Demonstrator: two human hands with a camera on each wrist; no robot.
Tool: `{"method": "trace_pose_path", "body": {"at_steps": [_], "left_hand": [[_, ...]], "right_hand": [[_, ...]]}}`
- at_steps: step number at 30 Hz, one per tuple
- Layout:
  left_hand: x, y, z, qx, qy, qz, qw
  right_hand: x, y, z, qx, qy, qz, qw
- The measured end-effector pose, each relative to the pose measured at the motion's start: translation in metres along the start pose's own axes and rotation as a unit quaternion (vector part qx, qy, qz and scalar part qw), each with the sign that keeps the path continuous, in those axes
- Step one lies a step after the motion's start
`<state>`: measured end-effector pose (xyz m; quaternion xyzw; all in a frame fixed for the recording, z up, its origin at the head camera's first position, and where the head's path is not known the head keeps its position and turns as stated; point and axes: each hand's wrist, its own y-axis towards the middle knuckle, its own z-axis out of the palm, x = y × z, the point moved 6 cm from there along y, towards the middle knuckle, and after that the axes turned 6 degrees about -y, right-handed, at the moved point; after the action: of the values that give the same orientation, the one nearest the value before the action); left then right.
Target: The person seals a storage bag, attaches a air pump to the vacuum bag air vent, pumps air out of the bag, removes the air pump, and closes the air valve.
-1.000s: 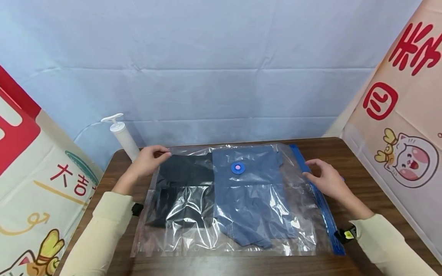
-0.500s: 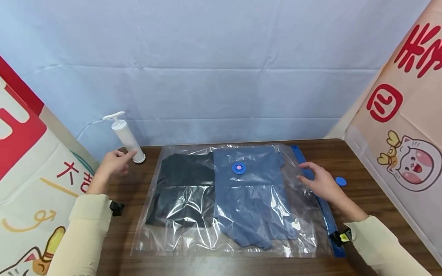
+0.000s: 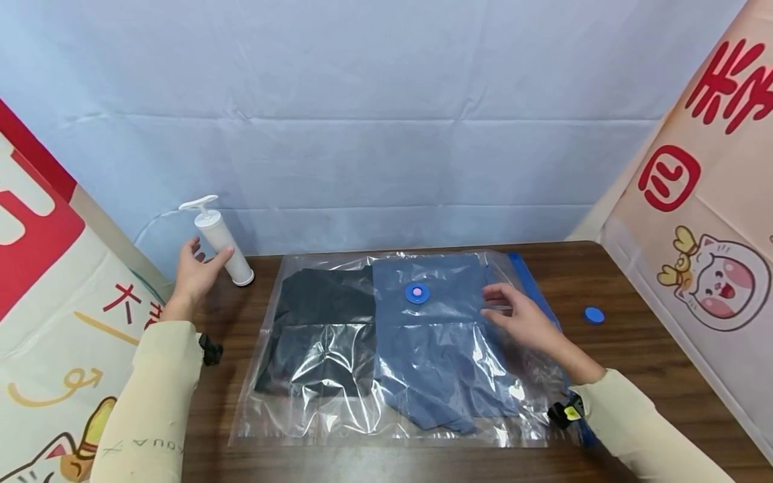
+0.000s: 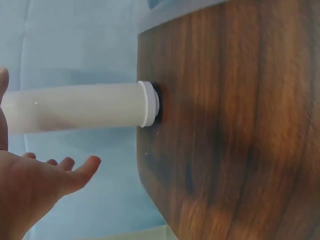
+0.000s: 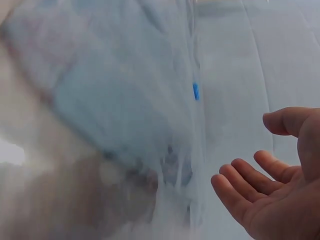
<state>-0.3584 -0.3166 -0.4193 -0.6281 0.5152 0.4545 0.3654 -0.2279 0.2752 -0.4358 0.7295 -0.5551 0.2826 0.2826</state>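
At the table's back left corner stands a white hand pump with a T-shaped handle. My left hand is beside its barrel, thumb and fingers spread apart around it; the left wrist view shows the pump between thumb and fingers, not gripped. A clear vacuum storage bag lies flat, with a folded dark garment and a folded blue garment inside. Its round blue valve faces up. Over the bag's right part hovers my right hand, fingers relaxed and holding nothing.
A blue round cap lies on the wooden table right of the bag. The bag's blue zip edge runs along its right side. Pale cloth hangs behind, and printed cloths stand at both sides.
My left hand has left the bag's upper left corner and reached the pump, its fingers spreading. My right hand has moved left from the zip edge over the bag, uncovering the blue cap.
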Motion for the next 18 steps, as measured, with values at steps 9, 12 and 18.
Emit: {"method": "trace_pose_path", "body": {"at_steps": [9,12,18], "left_hand": [[-0.004,0.013,0.005,-0.047,-0.036,0.001,0.9983],[-0.007,0.014,0.006,-0.054,-0.024,0.013,0.9982],[-0.011,0.018,0.009,-0.052,-0.003,0.029,0.9982]], "right_hand": [[0.012,0.006,0.033,0.025,0.019,-0.012,0.9994],[0.012,0.006,0.040,0.018,-0.024,-0.030,0.9991],[0.007,0.001,0.051,0.014,-0.151,-0.071,0.9858]]}}
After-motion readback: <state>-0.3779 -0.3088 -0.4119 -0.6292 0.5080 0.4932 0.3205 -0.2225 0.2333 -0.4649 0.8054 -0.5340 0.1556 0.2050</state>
